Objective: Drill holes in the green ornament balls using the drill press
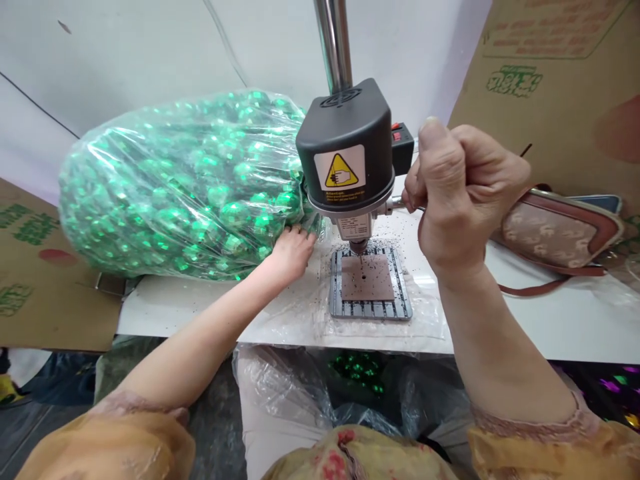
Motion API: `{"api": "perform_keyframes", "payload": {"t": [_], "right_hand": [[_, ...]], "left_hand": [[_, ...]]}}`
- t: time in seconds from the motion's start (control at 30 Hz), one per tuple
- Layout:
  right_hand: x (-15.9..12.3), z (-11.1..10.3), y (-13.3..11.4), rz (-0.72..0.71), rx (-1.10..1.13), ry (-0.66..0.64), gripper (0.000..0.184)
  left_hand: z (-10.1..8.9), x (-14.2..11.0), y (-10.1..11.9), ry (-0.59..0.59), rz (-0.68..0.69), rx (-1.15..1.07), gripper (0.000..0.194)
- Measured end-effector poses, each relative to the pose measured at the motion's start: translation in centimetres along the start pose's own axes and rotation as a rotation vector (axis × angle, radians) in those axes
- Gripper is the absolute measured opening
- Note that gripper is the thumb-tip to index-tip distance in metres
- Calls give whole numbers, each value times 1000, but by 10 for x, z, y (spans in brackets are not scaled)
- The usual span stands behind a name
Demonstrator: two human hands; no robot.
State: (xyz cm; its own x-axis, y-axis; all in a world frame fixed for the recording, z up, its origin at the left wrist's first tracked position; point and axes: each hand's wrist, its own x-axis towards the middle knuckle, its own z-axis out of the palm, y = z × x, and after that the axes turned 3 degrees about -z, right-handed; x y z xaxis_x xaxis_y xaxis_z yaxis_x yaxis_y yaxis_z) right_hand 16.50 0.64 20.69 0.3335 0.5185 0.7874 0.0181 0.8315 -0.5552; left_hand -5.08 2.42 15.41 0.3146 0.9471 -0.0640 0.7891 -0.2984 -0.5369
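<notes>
Green, shiny balls [233, 217] fill a clear plastic bag [150, 127] that lies on its side over the back left part of the white desk [180, 310], its long axis running roughly along the back edge, one end toward the left corner and the other beside the drill [345, 137]. The left hand [295, 252] is at that drill-side end, fingers bent against the bag; whether they grasp a ball cannot be told. The right hand [463, 193] is clenched around the drill's handle [399, 203].

Judging by the dark specks on the brown board [381, 288] and metal plate [371, 311], the drilling looks well under way. No ball sits on the board, and plenty remain in the bag. More green shiny things [357, 370] lie in plastic below the desk's front edge; whether those are finished, I cannot say.

The drill stands upright on its pole [333, 40], its thin bit [361, 259] pointing straight down over the board near a dark hole. The balls look round, with no clear long axis. Toward the desk's right side lies a purse [550, 230].
</notes>
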Motion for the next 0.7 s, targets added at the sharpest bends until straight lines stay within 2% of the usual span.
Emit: {"api": "perform_keyframes", "payload": {"t": [0.13,0.27,0.47,0.6,0.7], "right_hand": [[-1,0,1,34,-49,18,46],[3,0,3,51,3,22,48],[26,4,12,119,111,-23,42],[38,10,22,222,139,-30,38],[44,15,31,270,145,-32,38]], "left_hand": [[6,-7,-4,124,73,75,39],[21,-25,-12,262,144,101,49],[52,-54,-20,466,199,98,44],[63,-72,-24,597,306,71,56],[70,-91,-28,733,249,17,55]]}}
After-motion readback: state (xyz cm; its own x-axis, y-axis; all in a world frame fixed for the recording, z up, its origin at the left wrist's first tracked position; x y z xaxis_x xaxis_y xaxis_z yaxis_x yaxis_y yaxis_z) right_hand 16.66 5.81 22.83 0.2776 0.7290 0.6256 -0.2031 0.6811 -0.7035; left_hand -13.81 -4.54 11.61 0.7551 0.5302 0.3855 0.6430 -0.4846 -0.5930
